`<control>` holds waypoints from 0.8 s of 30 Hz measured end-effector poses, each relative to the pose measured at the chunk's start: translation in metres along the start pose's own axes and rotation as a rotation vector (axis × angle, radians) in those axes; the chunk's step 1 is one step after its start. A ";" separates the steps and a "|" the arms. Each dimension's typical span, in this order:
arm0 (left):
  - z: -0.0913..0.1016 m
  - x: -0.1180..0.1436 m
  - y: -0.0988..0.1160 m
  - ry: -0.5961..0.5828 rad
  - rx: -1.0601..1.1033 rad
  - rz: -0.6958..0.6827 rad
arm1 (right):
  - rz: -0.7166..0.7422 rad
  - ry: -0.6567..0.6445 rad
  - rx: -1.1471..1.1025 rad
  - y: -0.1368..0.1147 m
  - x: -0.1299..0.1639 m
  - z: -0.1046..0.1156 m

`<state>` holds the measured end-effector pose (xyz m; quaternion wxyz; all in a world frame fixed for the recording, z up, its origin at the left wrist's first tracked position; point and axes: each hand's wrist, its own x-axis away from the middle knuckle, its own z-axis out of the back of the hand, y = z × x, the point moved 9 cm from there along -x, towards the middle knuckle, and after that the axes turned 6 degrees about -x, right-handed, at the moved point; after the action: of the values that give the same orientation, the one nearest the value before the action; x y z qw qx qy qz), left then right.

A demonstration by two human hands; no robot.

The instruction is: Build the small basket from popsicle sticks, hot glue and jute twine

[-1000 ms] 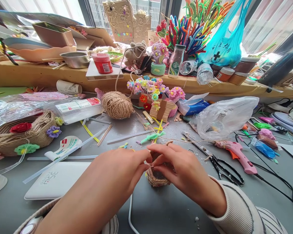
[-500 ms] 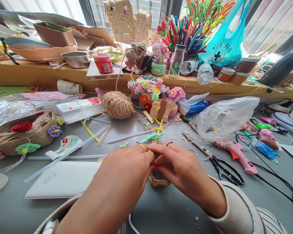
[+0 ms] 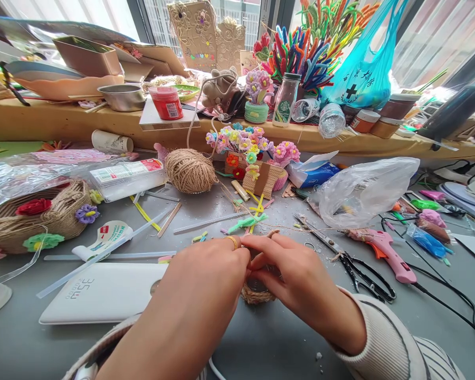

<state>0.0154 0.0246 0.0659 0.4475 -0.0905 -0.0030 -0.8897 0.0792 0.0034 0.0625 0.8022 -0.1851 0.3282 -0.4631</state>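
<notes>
On the grey table, near its front edge, the left hand and right hand are both pinching a small twine-wrapped cup. The cup is sitting upright, long axis vertical, mouth facing up. Scissors are lying just to its right.

At lower centre of the frame, your left hand and right hand pinch a small twine basket on the grey counter, scissors lying right.
</notes>
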 end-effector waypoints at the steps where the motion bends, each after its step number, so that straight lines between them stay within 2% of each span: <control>1: 0.000 0.000 0.000 0.008 -0.012 -0.002 | 0.003 0.003 0.002 0.000 0.000 0.000; 8: 0.004 0.002 0.001 0.062 -0.024 -0.012 | 0.012 0.012 -0.004 -0.001 0.000 0.001; 12: -0.001 0.002 0.000 0.015 0.001 0.013 | 0.018 0.007 0.000 -0.002 0.000 0.001; 24: -0.010 0.004 -0.002 -0.026 0.054 -0.001 | 0.009 -0.020 0.004 -0.004 -0.001 0.000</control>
<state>0.0103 0.0221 0.0571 0.4492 -0.0901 -0.0328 -0.8883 0.0769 0.0021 0.0650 0.8081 -0.1867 0.3199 -0.4581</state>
